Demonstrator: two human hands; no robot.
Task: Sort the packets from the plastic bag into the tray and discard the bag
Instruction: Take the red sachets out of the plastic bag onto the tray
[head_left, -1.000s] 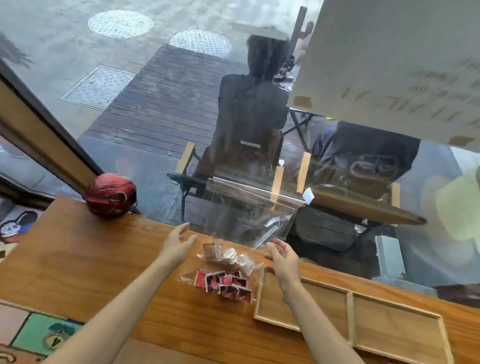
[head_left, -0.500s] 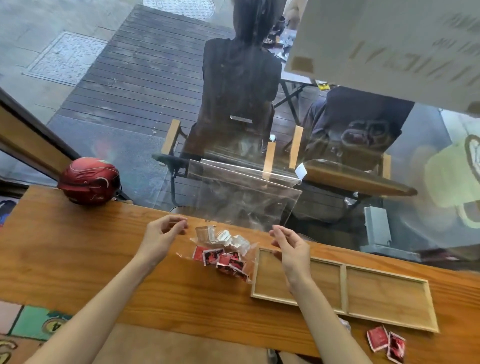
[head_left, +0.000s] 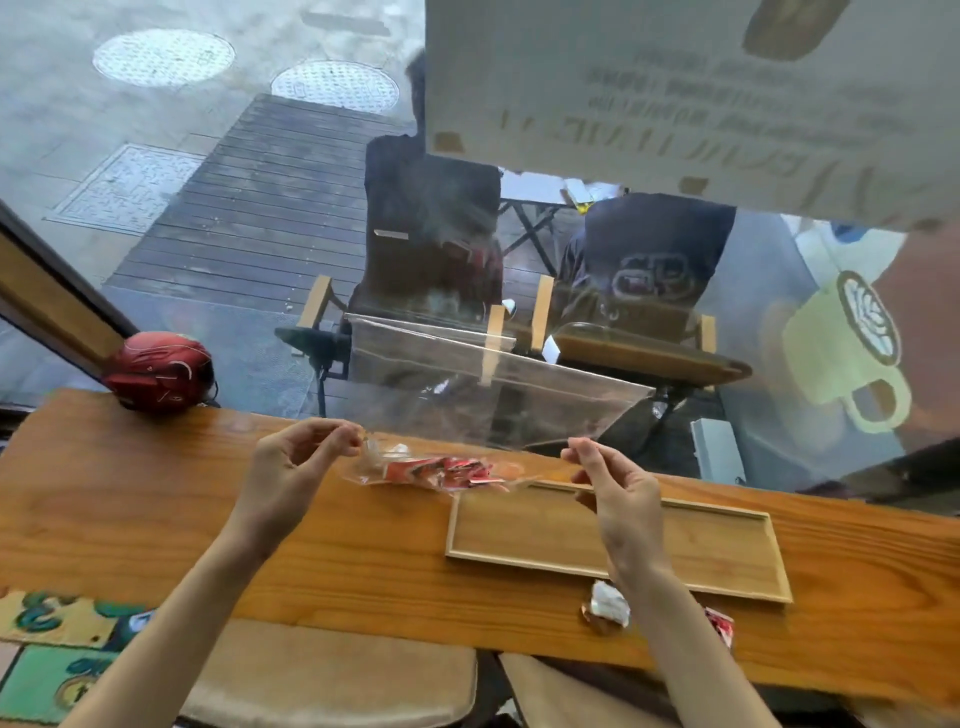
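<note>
Hands (head_left: 291, 462) (head_left: 613, 483) pinch bag (head_left: 431, 473) ends over worktop (head_left: 156, 499); next, tip packets (head_left: 457, 470) into empty tray (head_left: 727, 551).

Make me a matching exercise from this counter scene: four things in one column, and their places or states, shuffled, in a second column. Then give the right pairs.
Things
1. plastic bag
2. wooden tray
3. red helmet
4. crumpled packet

Places or states
A. at the far left end of the counter, by the window
B. pinched at its two ends between both hands, red packets inside
C. lying loose on the counter, on the near side of the tray
D. flat on the counter, nothing visible in it

Pairs: 1-B, 2-D, 3-A, 4-C

The left hand and right hand each pinch one end of the bag.
</note>
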